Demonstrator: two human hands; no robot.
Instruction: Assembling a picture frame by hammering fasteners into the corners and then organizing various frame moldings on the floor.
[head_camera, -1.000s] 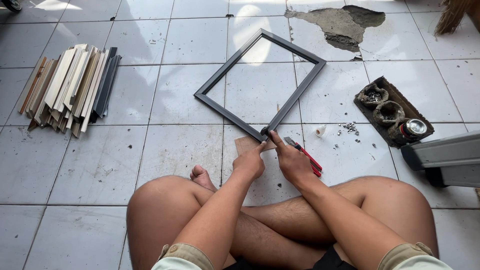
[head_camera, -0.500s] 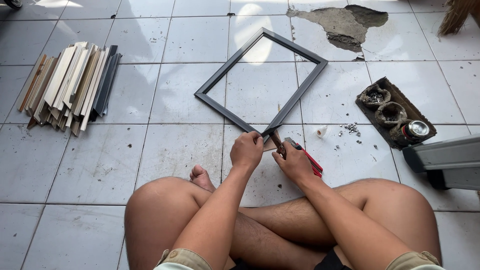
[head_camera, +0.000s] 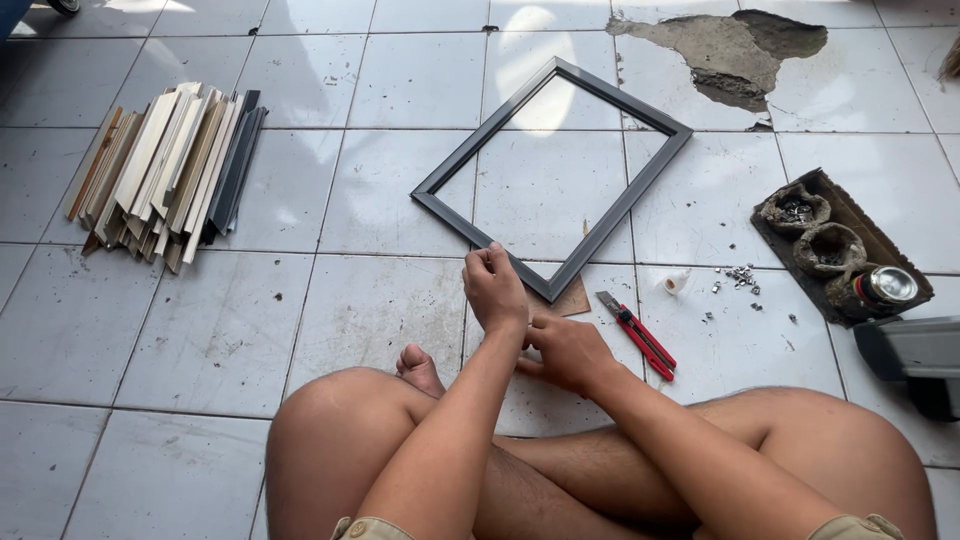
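Dark picture frame (head_camera: 552, 180), flat on the tiled floor (head_camera: 380, 300), near corner just beyond both hands. Left hand (head_camera: 494, 288) clenched beside that corner; right hand (head_camera: 568, 350) curled, contents indiscernible. Red utility knife (head_camera: 637, 334) just right.

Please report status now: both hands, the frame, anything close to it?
Left hand closed at the frame's near edge. Right hand low beside it, grip unclear. Grey frame flat on the tiles. Red cutter just right of the hands.

One dark grey rectangular frame (head_camera: 552, 177), one red-handled utility knife (head_camera: 637, 335) and three small round containers (head_camera: 828, 248) are counted
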